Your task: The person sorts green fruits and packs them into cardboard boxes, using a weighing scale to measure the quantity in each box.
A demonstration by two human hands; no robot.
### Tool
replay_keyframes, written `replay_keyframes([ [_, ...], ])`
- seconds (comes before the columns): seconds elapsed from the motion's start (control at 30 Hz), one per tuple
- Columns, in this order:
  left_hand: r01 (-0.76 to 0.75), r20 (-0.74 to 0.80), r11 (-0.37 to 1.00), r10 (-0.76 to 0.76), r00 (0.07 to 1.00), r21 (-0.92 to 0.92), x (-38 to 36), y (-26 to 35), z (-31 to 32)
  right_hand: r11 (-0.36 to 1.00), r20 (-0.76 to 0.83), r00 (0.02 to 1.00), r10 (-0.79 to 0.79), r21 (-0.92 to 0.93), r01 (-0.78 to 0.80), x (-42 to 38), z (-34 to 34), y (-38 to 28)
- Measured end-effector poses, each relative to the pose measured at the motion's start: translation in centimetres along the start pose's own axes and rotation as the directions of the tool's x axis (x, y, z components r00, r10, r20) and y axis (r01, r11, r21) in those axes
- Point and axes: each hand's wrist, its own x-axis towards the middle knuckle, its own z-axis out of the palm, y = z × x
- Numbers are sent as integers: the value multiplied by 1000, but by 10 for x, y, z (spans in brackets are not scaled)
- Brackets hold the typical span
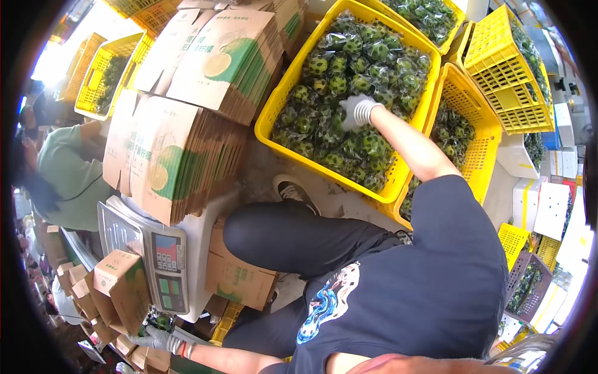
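My right hand (358,113), in a pale glove with a striped cuff, reaches into a large yellow crate (265,118) of green fruit in clear bags (349,84). It touches the bags; its fingertips are partly hidden. At the lower left, my left hand (157,338), gloved too, has its fingers stretched out beside a bagged green fruit (161,321). An upright open carton (124,290) stands just above that hand. Whether the left hand bears any of the fruit's weight is unclear.
Flat printed cartons (218,59) are stacked near a digital scale (168,268). Another yellow crate (479,140) sits partly under the large one, with further crates (507,68) at the right. A person in a light green top (71,177) is at the left.
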Motion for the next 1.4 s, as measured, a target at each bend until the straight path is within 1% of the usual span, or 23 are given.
replay_keyframes([
  [0.07, 32, -30, 999, -31, 999, 3, 0, -3, -1, 996, 36, 997, -66, -59, 68, 4, -3, 3],
  [0.13, -51, -43, 982, 60, 997, 183, 5, -10, -7, 976, -119, 993, 4, 215, 22, 18, -35, 3],
  [0.17, -92, -39, 958, 107, 994, 272, 8, -14, -10, 928, -399, 911, 102, 367, 57, 30, -38, 0],
  [0.27, -140, -30, 944, 156, 987, 299, 10, -14, -13, 984, -732, 672, 111, 177, 30, 99, -50, -4],
  [0.37, 3, -81, 988, 9, 997, 155, 2, 4, -1, 982, -520, 834, 185, 79, -169, 123, -42, -25],
  [0.4, -108, -36, 966, 120, 992, 234, 12, -20, -15, 986, -478, 864, 159, 123, -113, 113, -45, -33],
  [0.47, -47, -12, 999, 47, 999, 7, 6, 1, -7, 978, -382, 919, 93, 208, -13, 92, -40, -39],
  [0.6, -231, 16, 922, 238, 971, 312, 19, -30, -24, 694, -499, 862, 89, 652, 306, 51, -11, -43],
  [0.67, -127, 6, 984, 127, 992, 122, 17, -13, -17, 632, -500, 866, 15, 675, 379, -48, -50, -80],
  [0.73, -168, 60, 973, 161, 985, 157, 20, -16, -20, 394, -785, 567, -249, 453, 800, -85, -58, -103],
  [0.8, -87, 90, 994, 92, 992, -62, 12, -12, -19, 240, -834, 351, -425, 270, 932, -146, -91, -151],
  [0.87, -281, 113, 935, 261, 959, 216, 6, 7, -16, 242, -828, 238, -507, 128, 962, -190, -117, -211],
  [0.9, -311, 81, 943, 303, 950, 119, 9, -4, -8, 177, -834, 107, -542, 11, 984, -208, -130, -243],
  [0.93, -377, 152, 837, 345, 926, 396, 6, 17, -9, 75, -817, -38, -576, -99, 992, -224, -138, -282],
  [1.0, -377, 61, 792, 398, 915, 481, 6, -2, -4, -149, -756, -345, -556, -317, 936, -248, -150, -367],
  [1.03, -376, 48, 750, 419, 907, 545, 6, -11, -6, -373, -761, -314, -569, -101, 922, -255, -148, -420],
  [1.07, -294, 53, 873, 297, 953, 389, 9, -34, -10, -367, -726, -373, -577, -178, 913, -262, -150, -462],
  [1.1, -370, 27, 872, 382, 924, 321, 12, -49, -13, -367, -702, -399, -590, -207, 907, -277, -151, -500],
  [1.2, -276, 22, 944, 277, 961, 181, 6, -28, -21, -159, -625, -514, -587, -534, 830, -295, -156, -576],
  [1.23, -246, 38, 958, 243, 969, 148, 3, -27, -24, -48, -564, -434, -703, -570, 820, -287, -150, -595],
  [1.33, -272, 25, 944, 272, 962, 188, 7, -23, -21, 38, -534, -294, -793, -524, 851, -275, -151, -601],
  [1.37, -253, 33, 947, 251, 967, 197, 7, -27, -21, -42, -558, -415, -719, -561, 827, -275, -153, -598],
  [1.4, -249, 22, 954, 249, 968, 168, 7, -31, -21, -36, -584, -380, -717, -514, 857, -273, -152, -586],
])
